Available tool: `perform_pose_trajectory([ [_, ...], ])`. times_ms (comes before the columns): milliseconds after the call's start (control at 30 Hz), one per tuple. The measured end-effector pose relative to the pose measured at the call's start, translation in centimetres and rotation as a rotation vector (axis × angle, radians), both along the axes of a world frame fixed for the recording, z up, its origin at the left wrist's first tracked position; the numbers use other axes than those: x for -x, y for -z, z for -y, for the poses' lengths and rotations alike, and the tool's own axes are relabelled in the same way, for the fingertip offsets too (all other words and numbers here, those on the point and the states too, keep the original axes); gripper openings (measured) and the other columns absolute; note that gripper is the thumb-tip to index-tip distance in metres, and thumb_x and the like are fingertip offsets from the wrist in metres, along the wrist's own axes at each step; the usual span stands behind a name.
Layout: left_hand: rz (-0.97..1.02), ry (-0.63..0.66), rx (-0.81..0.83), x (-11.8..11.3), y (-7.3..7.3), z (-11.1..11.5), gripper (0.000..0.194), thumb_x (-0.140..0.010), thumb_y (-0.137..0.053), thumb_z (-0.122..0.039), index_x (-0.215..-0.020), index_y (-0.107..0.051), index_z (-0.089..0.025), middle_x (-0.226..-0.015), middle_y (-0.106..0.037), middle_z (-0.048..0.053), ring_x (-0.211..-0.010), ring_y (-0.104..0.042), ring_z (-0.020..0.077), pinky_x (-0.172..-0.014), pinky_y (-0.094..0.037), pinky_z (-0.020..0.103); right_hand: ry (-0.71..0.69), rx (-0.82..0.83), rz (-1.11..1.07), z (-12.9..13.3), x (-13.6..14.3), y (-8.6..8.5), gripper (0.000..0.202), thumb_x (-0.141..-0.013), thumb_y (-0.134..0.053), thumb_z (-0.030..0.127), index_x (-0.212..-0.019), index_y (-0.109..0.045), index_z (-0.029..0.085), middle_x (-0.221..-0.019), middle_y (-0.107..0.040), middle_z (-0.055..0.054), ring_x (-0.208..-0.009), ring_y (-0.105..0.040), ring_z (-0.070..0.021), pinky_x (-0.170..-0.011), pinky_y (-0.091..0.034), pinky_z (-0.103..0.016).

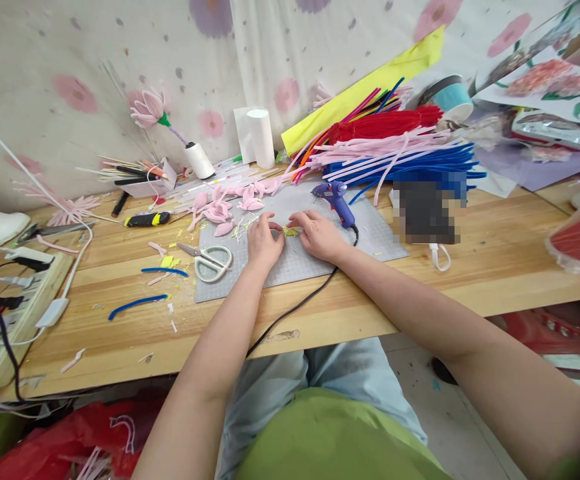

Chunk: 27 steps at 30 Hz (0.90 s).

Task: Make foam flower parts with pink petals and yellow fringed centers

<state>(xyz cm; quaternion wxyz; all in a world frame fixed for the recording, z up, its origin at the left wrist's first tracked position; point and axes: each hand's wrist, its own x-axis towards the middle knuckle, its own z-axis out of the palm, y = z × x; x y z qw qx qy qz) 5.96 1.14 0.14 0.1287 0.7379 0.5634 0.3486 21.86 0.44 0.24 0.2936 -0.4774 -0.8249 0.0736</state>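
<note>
1. A small yellow piece [291, 231] sits on the grey mat [290, 268], between the fingertips of both hands; its ends are partly hidden and its detail is too fine to read.
2. The left hand [265, 243] is at its 9 o'clock end, the right hand [317, 236] at its 3 o'clock end. Both sets of fingers are curled narrow; whether either pinches it, I cannot tell.
3. Its long axis runs roughly 9 to 3 o'clock; which end is the tip is unclear.
4. At 3 o'clock, farther off, a dark object [426, 212] is pixelated. The power strip [45, 285], at 8 o'clock, is cut off.
5. Room: mat shows at 6 o'clock between the forearms, then the worktop [315, 327] to its front edge, crossed by a black cord [296, 308].
6. Close limits: glue gun [339, 202] at 2 o'clock, petals [219, 212] at 10, scissors [213, 252] at 8.
</note>
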Motion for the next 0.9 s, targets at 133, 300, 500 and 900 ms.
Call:
perform_pose_trajectory([
  [133, 0.003, -0.028, -0.007, 0.1, 0.0, -0.02, 0.048, -0.069, -0.063, -0.01, -0.111, -0.044, -0.023, -0.091, -0.069, 0.001, -0.105, -0.057, 0.0229, -0.095, -0.038, 0.041, 0.035, 0.0, 0.019, 0.04, -0.06, -0.07, 0.034, -0.071, -0.042, 0.003, -0.1, -0.053, 0.019, -0.105, -0.067, -0.009, -0.106, -0.056, -0.0232, -0.087, -0.044, -0.035],
  [300, -0.006, -0.08, -0.016, 0.21, -0.24, 0.08, 0.051, -0.067, -0.06, -0.006, -0.112, -0.043, -0.023, -0.094, -0.068, 0.002, -0.106, -0.055, 0.0229, -0.095, -0.036, 0.041, 0.044, 0.02, 0.069, 0.1, -0.09, -0.15, 0.028, -0.075, -0.043, 0.005, -0.097, -0.056, 0.017, -0.105, -0.066, -0.01, -0.104, -0.057, -0.0236, -0.083, -0.045, -0.034],
  [500, -0.037, -0.043, -0.055, 0.17, -0.32, 0.46, 0.049, -0.069, -0.06, -0.01, -0.114, -0.044, -0.022, -0.085, -0.067, 0.001, -0.105, -0.056, 0.0233, -0.096, -0.035, 0.041, 0.04, 0.02, 0.076, 0.09, -0.12, -0.09, 0.028, -0.076, -0.042, 0.006, -0.097, -0.055, 0.018, -0.106, -0.065, -0.01, -0.104, -0.057, -0.0236, -0.082, -0.045, -0.034],
  [900, -0.074, -0.04, -0.034, -0.21, -0.16, 0.6, 0.048, -0.07, -0.062, -0.011, -0.114, -0.045, -0.02, -0.088, -0.068, 0.002, -0.104, -0.055, 0.0245, -0.095, -0.035, 0.039, 0.056, 0.009, 0.021, -0.21, -0.25, 0.58, 0.031, -0.072, -0.041, 0.004, -0.097, -0.053, 0.017, -0.104, -0.068, -0.01, -0.101, -0.06, -0.0225, -0.08, -0.045, -0.033],
])
